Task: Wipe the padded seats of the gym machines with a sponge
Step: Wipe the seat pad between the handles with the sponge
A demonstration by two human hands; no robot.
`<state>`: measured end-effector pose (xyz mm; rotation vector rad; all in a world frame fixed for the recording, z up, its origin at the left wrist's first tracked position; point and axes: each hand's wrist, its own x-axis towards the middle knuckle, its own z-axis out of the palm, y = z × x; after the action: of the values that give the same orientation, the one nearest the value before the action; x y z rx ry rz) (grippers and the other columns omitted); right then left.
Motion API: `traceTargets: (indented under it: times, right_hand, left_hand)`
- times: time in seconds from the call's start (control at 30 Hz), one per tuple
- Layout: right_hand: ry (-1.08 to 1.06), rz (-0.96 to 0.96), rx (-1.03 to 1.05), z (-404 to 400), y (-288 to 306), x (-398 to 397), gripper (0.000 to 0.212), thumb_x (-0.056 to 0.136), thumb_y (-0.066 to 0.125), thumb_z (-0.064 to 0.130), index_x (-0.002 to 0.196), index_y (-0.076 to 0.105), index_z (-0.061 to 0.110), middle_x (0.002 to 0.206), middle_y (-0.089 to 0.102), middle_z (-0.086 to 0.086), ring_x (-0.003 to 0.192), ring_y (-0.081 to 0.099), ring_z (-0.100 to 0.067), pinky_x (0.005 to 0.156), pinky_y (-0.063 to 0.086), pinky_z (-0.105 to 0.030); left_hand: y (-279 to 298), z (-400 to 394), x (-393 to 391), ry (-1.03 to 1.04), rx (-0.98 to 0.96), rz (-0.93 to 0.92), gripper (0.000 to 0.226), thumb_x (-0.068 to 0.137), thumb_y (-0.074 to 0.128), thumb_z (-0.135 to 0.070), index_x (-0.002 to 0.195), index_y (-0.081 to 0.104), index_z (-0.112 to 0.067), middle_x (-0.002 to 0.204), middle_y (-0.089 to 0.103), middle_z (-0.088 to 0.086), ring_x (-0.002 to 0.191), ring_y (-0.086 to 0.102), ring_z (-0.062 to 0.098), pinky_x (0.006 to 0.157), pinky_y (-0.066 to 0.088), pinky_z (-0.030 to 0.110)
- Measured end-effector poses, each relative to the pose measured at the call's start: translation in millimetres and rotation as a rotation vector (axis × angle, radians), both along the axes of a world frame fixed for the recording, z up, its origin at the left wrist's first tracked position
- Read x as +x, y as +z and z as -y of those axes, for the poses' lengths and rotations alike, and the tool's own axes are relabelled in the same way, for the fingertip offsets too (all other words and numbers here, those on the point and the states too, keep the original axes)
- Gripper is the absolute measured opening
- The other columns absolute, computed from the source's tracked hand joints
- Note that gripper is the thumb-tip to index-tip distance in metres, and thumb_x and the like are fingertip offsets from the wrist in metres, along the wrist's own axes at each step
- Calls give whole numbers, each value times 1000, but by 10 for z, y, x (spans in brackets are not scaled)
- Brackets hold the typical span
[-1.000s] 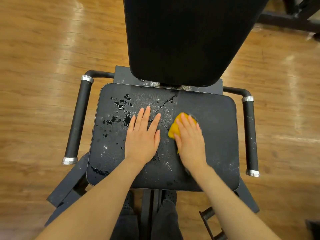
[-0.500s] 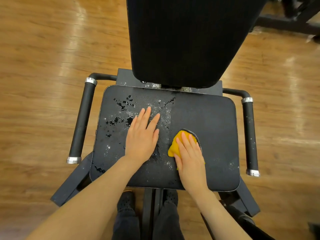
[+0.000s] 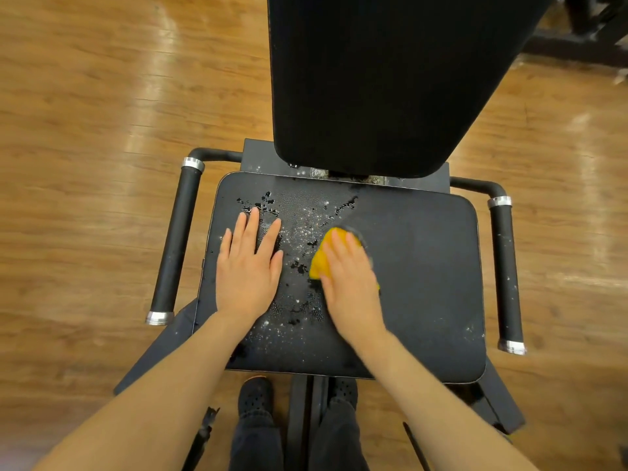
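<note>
A black padded seat (image 3: 424,266) of a gym machine lies below me, with water drops and white specks over its left half. My right hand (image 3: 350,277) presses flat on a yellow sponge (image 3: 321,258) near the seat's middle; most of the sponge is hidden under the palm. My left hand (image 3: 249,266) rests flat on the wet left part of the seat, fingers apart, holding nothing. The right half of the seat looks dull and free of drops.
An upright black backrest (image 3: 390,79) rises behind the seat. Black handles with silver end caps run along the left (image 3: 175,246) and right (image 3: 504,270) sides. Wooden floor (image 3: 85,130) surrounds the machine. My shoes (image 3: 255,396) stand by the frame post below the seat.
My right hand slid the sponge toward me and then back away toward the backrest. My left hand shifted a little to the left on the seat.
</note>
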<state>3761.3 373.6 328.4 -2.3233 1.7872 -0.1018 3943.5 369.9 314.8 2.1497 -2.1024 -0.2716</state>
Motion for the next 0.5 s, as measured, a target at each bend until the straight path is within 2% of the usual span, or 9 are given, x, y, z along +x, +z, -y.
traceTargets:
  times: [0.03,0.1,0.13,0.2,0.33,0.4,0.5]
  right_hand:
    - [77,-5,28,-137,-14,-20,55,85,66,27,135,52,7,141,51,-10,132,45,-30,112,32,-46]
    - [156,-21,59,-233,-62,-182,50,90,53,31,135,52,10,143,49,-7,133,45,-28,110,37,-44]
    - [122,-30,61,-157,-87,-296,51,90,46,33,135,52,10,143,48,-7,133,45,-28,110,37,-44]
    - [-53,-28,24,123,-102,-521,50,91,47,30,137,49,9,146,44,-9,137,39,-30,111,33,-47]
    - [-296,-63,44,675,-3,-765,49,101,41,29,146,36,11,156,28,-7,146,19,-26,118,14,-44]
    - [-347,-12,35,688,-9,-693,49,101,39,28,146,35,9,156,27,-9,146,20,-27,119,14,-42]
    - [-280,24,9,341,-21,-384,49,94,40,24,139,45,4,148,40,-15,139,31,-35,117,21,-43]
  left_hand:
    - [-3,-3,4,1,-1,1,50,97,43,-31,146,36,-23,156,25,12,146,16,29,117,17,47]
    - [-4,-10,2,0,-1,8,50,97,43,-31,146,36,-23,156,24,12,146,16,28,117,16,46]
    - [-3,-8,-2,-1,-2,11,50,97,43,-31,146,35,-23,156,24,12,146,16,28,117,16,46]
    - [-5,-7,-7,-1,-4,16,50,98,40,-32,147,35,-23,156,24,12,146,15,28,118,16,46]
    - [-20,-6,-8,0,-12,24,50,98,38,-33,147,33,-24,157,23,12,146,15,28,118,17,47]
    - [-28,-6,-6,-1,-15,24,50,98,39,-33,147,33,-24,157,23,12,146,15,29,118,17,47]
    - [-46,-7,-2,-4,-23,27,49,99,37,-33,147,33,-24,157,22,12,146,15,29,118,17,47]
